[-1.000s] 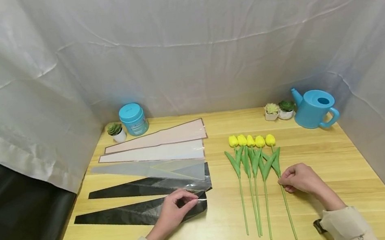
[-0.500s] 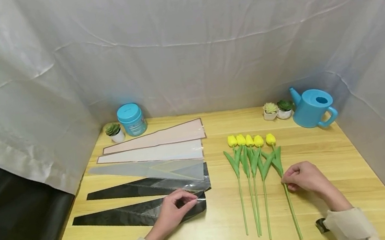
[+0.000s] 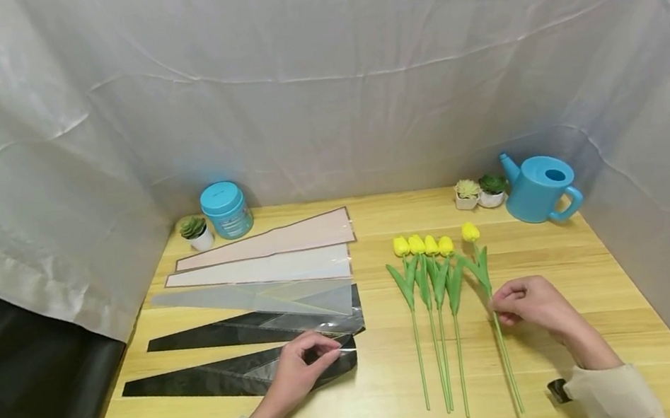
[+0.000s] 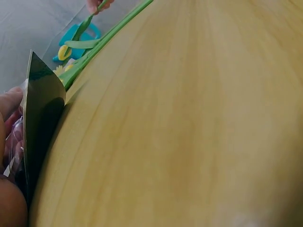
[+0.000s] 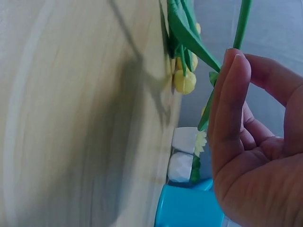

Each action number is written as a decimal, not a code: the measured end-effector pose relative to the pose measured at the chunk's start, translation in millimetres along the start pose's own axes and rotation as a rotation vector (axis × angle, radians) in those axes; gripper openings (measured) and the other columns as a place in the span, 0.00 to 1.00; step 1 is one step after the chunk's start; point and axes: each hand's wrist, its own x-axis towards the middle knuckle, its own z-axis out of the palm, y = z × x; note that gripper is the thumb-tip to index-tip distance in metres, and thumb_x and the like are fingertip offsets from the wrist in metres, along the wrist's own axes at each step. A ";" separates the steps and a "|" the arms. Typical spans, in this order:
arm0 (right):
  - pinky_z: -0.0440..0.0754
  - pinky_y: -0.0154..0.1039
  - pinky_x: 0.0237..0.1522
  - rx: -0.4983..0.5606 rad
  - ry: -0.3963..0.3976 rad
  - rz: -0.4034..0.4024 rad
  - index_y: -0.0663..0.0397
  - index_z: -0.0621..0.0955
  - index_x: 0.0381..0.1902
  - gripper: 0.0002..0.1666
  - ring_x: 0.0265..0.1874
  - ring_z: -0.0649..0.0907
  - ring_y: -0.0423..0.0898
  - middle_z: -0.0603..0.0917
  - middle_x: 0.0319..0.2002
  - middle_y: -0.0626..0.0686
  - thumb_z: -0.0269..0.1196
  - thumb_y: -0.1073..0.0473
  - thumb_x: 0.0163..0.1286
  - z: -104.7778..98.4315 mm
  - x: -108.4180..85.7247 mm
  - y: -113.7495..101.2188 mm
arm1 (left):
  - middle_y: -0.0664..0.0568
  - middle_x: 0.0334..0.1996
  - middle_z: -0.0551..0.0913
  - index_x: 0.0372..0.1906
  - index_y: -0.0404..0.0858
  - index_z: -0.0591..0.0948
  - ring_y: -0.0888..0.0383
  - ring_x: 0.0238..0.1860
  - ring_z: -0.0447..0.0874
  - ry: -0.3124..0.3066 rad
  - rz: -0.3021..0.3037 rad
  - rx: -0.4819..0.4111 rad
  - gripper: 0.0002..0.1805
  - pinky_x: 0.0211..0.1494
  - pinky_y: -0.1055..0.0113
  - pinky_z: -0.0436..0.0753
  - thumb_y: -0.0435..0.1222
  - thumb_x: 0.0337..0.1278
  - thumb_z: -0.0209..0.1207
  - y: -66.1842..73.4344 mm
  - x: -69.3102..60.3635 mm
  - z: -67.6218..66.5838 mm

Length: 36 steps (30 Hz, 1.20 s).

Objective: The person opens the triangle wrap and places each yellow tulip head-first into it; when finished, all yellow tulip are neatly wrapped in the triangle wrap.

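Observation:
My right hand pinches the green stem of a yellow artificial tulip just below its leaves. In the right wrist view the tulip stem runs between thumb and fingertips, off the table. Several more yellow tulips lie side by side to its left. At the left, my left hand pinches the wide end of the nearest black flower sleeve. The left wrist view shows that sleeve's dark edge standing up off the wood, with clear film by the fingers.
Behind the held sleeve lie another black sleeve, a grey translucent one, a white one and a pink one. A blue jar, small potted succulents and a blue watering can line the back.
My right hand has lifted the rightmost tulip and moved it slightly right, apart from the others, freeing its leaves from theirs. My left hand stays at the black sleeve.

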 end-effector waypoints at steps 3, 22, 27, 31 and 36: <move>0.89 0.44 0.37 0.008 0.015 -0.009 0.75 0.83 0.45 0.16 0.29 0.88 0.46 0.88 0.30 0.56 0.67 0.62 0.73 -2.6 -1.5 0.0 | 0.59 0.36 0.86 0.42 0.50 0.90 0.61 0.35 0.83 -0.002 0.003 0.008 0.06 0.39 0.68 0.83 0.44 0.64 0.70 0.5 -0.2 -0.4; 0.90 0.42 0.40 0.172 0.129 -0.072 0.79 0.78 0.53 0.20 0.31 0.90 0.44 0.90 0.33 0.52 0.64 0.62 0.76 3.3 -6.0 -15.1 | 0.60 0.38 0.87 0.43 0.49 0.90 0.61 0.35 0.82 -0.003 -0.006 0.003 0.07 0.39 0.68 0.82 0.45 0.64 0.70 3.3 -0.7 -1.2; 0.90 0.44 0.42 0.216 0.160 -0.079 0.78 0.77 0.53 0.19 0.31 0.90 0.42 0.89 0.32 0.48 0.62 0.63 0.77 8.6 -5.2 -18.6 | 0.60 0.38 0.87 0.43 0.51 0.90 0.61 0.36 0.83 0.001 -0.011 0.011 0.06 0.40 0.68 0.82 0.44 0.64 0.70 3.1 -0.2 -0.9; 0.90 0.42 0.41 0.260 0.187 -0.084 0.76 0.77 0.52 0.17 0.31 0.90 0.40 0.88 0.32 0.47 0.62 0.63 0.78 13.4 -2.5 -19.0 | 0.60 0.38 0.87 0.42 0.53 0.90 0.61 0.36 0.82 0.004 -0.013 0.012 0.05 0.40 0.68 0.82 0.44 0.64 0.70 2.1 -0.3 -0.7; 0.90 0.39 0.41 0.327 0.197 -0.106 0.76 0.74 0.53 0.17 0.31 0.90 0.40 0.87 0.33 0.46 0.59 0.63 0.79 21.8 -1.8 -21.6 | 0.60 0.38 0.87 0.42 0.53 0.90 0.61 0.36 0.82 0.006 -0.009 0.009 0.05 0.40 0.68 0.82 0.45 0.64 0.70 1.4 -0.5 -0.9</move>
